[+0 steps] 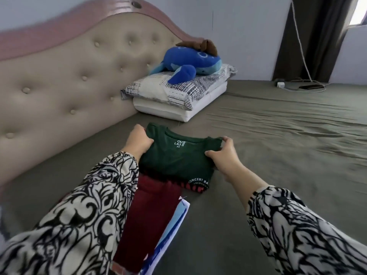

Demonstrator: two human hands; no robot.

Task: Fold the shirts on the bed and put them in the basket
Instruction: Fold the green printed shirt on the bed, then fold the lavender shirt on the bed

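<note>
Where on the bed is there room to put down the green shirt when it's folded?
The widest bare sheet lies right of the green shirt, running toward the cable and phone. Another strip lies between the left hand and the headboard. It's crowded nearer you, where the maroon cloth and blue cloth lie, and at the pillows.

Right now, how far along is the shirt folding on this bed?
The green shirt already looks folded into a compact rectangle, and both hands, left hand and right hand, grip its sides. Beneath it toward the camera lie a maroon garment and a blue-and-white one, seemingly unfolded. No basket is in view, so putting shirts away remains.
</note>
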